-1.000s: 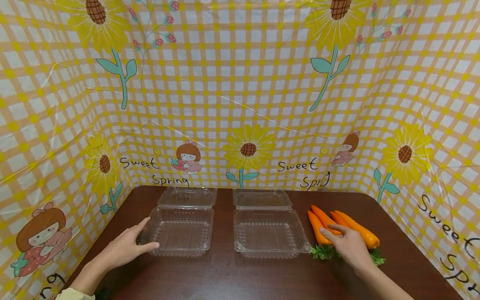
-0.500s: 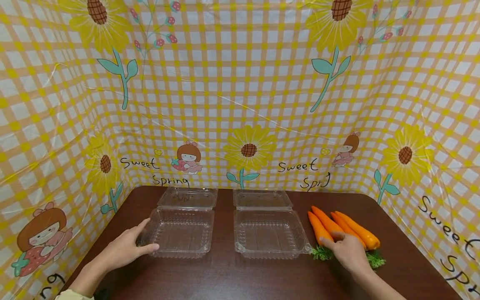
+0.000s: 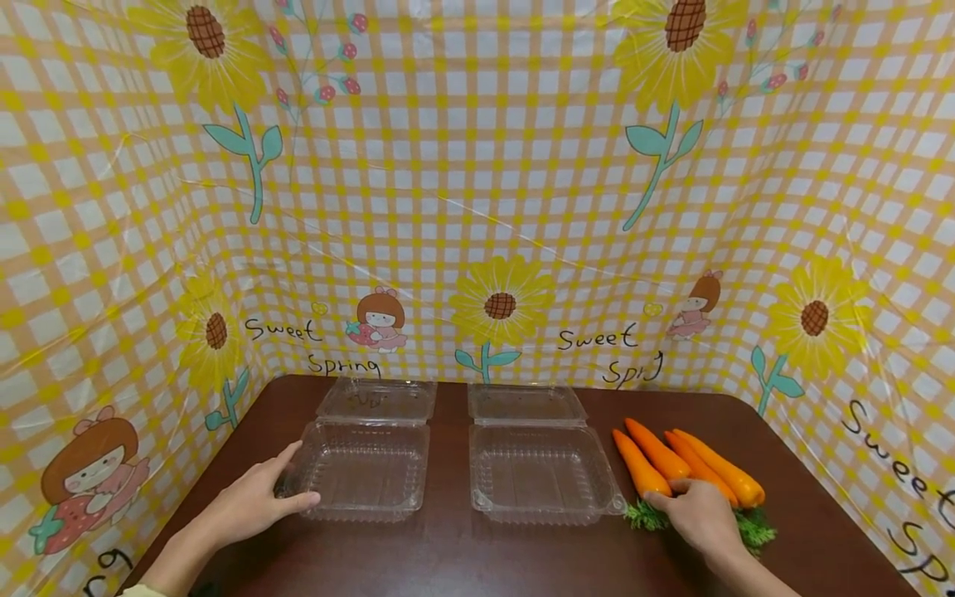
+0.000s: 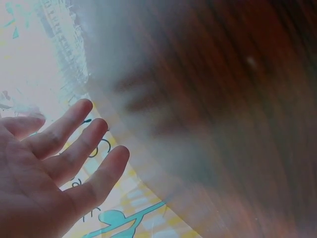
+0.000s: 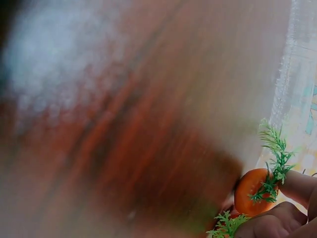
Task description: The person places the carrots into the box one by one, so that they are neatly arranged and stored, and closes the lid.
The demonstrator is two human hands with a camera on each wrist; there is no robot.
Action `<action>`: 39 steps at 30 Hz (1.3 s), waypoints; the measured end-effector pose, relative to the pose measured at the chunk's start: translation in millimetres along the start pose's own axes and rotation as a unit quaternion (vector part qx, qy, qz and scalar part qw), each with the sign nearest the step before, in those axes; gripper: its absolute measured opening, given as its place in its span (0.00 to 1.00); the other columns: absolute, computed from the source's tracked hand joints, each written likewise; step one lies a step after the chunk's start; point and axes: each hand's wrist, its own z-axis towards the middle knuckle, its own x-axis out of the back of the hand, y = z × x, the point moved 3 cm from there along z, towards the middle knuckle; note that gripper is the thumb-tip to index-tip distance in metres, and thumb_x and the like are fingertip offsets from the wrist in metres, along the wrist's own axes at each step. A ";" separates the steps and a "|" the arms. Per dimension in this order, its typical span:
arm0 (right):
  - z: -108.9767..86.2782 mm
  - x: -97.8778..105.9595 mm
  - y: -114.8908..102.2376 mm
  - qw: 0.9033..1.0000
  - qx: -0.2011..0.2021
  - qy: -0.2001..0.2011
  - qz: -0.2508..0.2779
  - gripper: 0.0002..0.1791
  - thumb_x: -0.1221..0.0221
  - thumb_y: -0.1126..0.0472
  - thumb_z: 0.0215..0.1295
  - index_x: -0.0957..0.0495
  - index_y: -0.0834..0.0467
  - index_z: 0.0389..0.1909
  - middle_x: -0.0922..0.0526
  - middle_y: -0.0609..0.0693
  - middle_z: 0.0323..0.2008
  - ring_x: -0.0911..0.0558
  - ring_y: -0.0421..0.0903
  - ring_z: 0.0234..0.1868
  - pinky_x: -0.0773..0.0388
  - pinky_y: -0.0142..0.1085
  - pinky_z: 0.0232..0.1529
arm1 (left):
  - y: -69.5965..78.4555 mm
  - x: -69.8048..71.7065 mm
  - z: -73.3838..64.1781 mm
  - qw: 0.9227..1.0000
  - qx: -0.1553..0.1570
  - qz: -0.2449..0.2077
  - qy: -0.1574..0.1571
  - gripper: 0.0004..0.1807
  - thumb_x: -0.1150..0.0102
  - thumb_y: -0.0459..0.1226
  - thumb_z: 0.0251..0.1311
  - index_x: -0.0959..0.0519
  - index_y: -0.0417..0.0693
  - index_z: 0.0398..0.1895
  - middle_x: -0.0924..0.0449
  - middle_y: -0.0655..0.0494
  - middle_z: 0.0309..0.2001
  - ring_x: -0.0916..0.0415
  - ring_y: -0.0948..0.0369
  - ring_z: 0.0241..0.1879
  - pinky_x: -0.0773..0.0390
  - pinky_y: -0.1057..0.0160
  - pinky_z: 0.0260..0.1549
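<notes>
— What do you see from there?
— At the lower right of the frame I see the leftmost carrot (image 3: 640,464); the right hand (image 3: 704,516) pinches its leafy end. The left hand (image 3: 254,497), fingers apart, is beside the left container (image 3: 366,512).
— What worries you?
— Held at one end only, the carrot may twist, I think; its leaves (image 3: 647,516) may catch the right container (image 3: 533,516).

Left hand (image 4: 39,178) at eight o'clock, palm showing, fingers apart and aimed toward two, ridged clear tub (image 4: 67,44) glaring at ten, blurred brown table (image 4: 237,99) filling three, checked cloth (image 4: 158,223) with teal leaf (image 4: 116,218) at seven.
</notes>
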 end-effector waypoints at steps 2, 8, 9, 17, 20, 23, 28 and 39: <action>-0.4 -1.4 1.0 1.000 0.005 0.005 0.007 0.35 0.29 0.46 0.59 0.20 0.75 0.49 0.15 0.61 0.31 0.22 0.47 0.27 0.31 0.37 0.27 | -0.4 -0.6 -0.7 1.000 -0.002 0.000 0.001 0.56 0.40 0.64 0.61 0.50 0.43 0.81 0.26 0.37 0.64 0.31 0.35 0.64 0.25 0.34 0.49; -1.1 -4.8 0.8 1.000 -0.011 -0.001 0.010 0.28 0.31 0.46 0.60 0.17 0.70 0.43 0.20 0.50 0.25 0.26 0.47 0.25 0.34 0.37 0.26 | -0.2 3.1 -1.7 1.000 -0.001 0.003 0.003 0.56 0.39 0.64 0.61 0.50 0.42 0.81 0.26 0.39 0.64 0.29 0.37 0.62 0.24 0.36 0.47; -1.2 -5.2 0.8 1.000 -0.015 -0.004 0.009 0.27 0.31 0.46 0.60 0.17 0.69 0.42 0.22 0.49 0.23 0.27 0.46 0.24 0.35 0.37 0.26 | -0.1 3.9 -1.6 1.000 -0.001 0.004 0.002 0.56 0.39 0.64 0.61 0.50 0.42 0.81 0.26 0.39 0.64 0.29 0.36 0.63 0.24 0.36 0.46; -0.5 -2.8 -1.9 1.000 -0.027 -0.002 0.010 0.34 0.30 0.41 0.58 0.17 0.71 0.45 0.15 0.63 0.37 0.22 0.48 0.30 0.29 0.39 0.27 | 0.0 6.4 -0.7 1.000 0.005 0.014 -0.006 0.56 0.40 0.65 0.60 0.51 0.43 0.81 0.27 0.36 0.65 0.33 0.33 0.65 0.25 0.34 0.45; -0.4 -1.5 -1.7 1.000 -0.030 -0.005 0.008 0.37 0.30 0.39 0.56 0.18 0.72 0.48 0.16 0.67 0.45 0.19 0.49 0.34 0.25 0.40 0.30 | 0.0 5.6 -2.6 1.000 0.010 0.019 -0.007 0.57 0.40 0.66 0.60 0.50 0.43 0.81 0.28 0.35 0.65 0.34 0.32 0.65 0.26 0.33 0.46; -1.1 -0.1 -1.1 1.000 -0.024 -0.005 0.016 0.34 0.30 0.41 0.57 0.17 0.70 0.47 0.16 0.65 0.38 0.20 0.49 0.32 0.27 0.39 0.30 | 0.8 5.1 -3.9 1.000 0.010 0.023 -0.007 0.57 0.40 0.66 0.59 0.50 0.42 0.80 0.29 0.34 0.66 0.35 0.31 0.66 0.27 0.32 0.46; -2.5 6.9 -3.7 1.000 -0.007 0.007 0.021 0.23 0.32 0.46 0.60 0.14 0.65 0.37 0.24 0.50 0.21 0.27 0.46 0.25 0.34 0.36 0.26 | 1.3 4.6 -0.8 0.999 0.010 0.030 -0.012 0.57 0.41 0.67 0.59 0.50 0.42 0.80 0.31 0.31 0.67 0.37 0.29 0.66 0.27 0.31 0.46; -4.8 26.8 -15.8 0.999 -0.009 -0.009 0.052 0.44 0.35 0.40 0.63 0.27 0.77 0.60 0.16 0.68 0.47 0.23 0.46 0.30 0.29 0.36 0.29 | 5.3 3.8 -1.3 0.999 0.012 0.031 -0.017 0.57 0.41 0.66 0.60 0.50 0.40 0.80 0.30 0.31 0.67 0.36 0.29 0.66 0.26 0.30 0.44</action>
